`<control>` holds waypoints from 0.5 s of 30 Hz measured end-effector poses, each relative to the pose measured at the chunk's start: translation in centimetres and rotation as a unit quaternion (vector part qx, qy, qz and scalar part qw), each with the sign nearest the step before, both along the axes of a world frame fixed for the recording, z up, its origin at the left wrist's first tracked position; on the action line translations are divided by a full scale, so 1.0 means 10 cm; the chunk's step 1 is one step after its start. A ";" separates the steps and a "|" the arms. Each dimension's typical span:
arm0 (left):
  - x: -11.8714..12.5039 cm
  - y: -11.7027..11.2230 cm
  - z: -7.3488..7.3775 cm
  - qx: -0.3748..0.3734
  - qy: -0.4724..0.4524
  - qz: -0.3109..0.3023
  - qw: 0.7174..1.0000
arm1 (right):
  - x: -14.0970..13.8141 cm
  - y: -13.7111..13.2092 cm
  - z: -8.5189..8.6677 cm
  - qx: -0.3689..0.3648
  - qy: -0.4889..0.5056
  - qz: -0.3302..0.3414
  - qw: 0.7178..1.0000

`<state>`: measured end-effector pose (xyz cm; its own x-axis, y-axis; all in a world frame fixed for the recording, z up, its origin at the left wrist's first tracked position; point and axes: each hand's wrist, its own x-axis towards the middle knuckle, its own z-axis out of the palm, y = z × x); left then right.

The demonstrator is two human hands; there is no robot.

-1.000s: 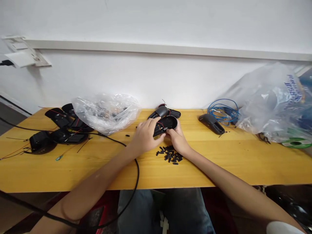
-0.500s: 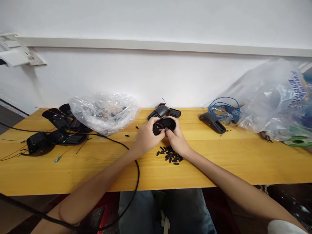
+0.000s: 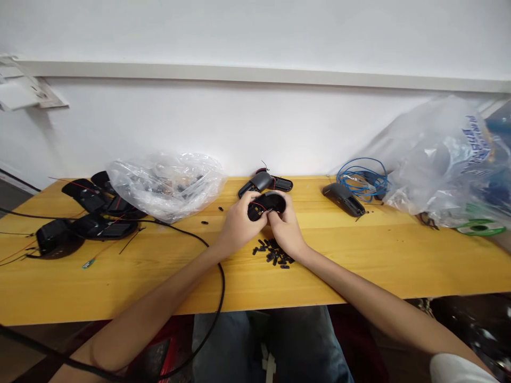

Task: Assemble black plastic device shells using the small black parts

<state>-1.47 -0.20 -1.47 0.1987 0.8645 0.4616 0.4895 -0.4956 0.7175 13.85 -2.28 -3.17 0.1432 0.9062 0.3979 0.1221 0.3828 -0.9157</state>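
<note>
Both hands hold one black curved plastic housing [image 3: 275, 201] above the table, its hollow side facing me and a red wire inside. My left hand [image 3: 240, 222] grips its left end. Around the right side wraps my right hand [image 3: 288, 226], and both thumbs press close together at the lower inner edge. Whatever is under the thumbs is too small to make out. Just below the hands lies a pile of small black plastic pieces [image 3: 273, 252]. Behind the held part rest similar black housings [image 3: 261, 181] with thin wires.
Several black housings [image 3: 85, 221] with loose wires lie at the left, beside a clear plastic bag [image 3: 167, 183]. A black cable [image 3: 191, 231] loops past my left forearm. At the right are another housing [image 3: 342, 199], a blue wire coil [image 3: 365, 178] and a large plastic bag [image 3: 443, 154].
The camera view has shifted slightly, moving the scene a little left. Both hands keep their hold on the housing, with only a slight shift of the thumbs.
</note>
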 end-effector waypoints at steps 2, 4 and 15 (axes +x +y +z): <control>-0.04 0.01 0.01 0.035 0.014 -0.009 0.999 | 0.01 -0.01 0.05 -0.025 0.026 0.026 0.999; -0.10 0.01 0.04 0.100 0.050 -0.023 0.993 | 0.02 -0.03 0.12 -0.063 0.066 0.069 0.993; -0.37 -0.03 0.16 0.316 0.219 -0.051 0.922 | 0.13 -0.12 0.20 -0.120 0.163 0.224 0.953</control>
<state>-5.18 -0.47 0.12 0.5507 0.4174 0.7228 0.5917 -0.8060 0.0147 15.19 -3.49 -1.14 -0.1981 0.9649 0.1726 -0.3106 0.1052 -0.9447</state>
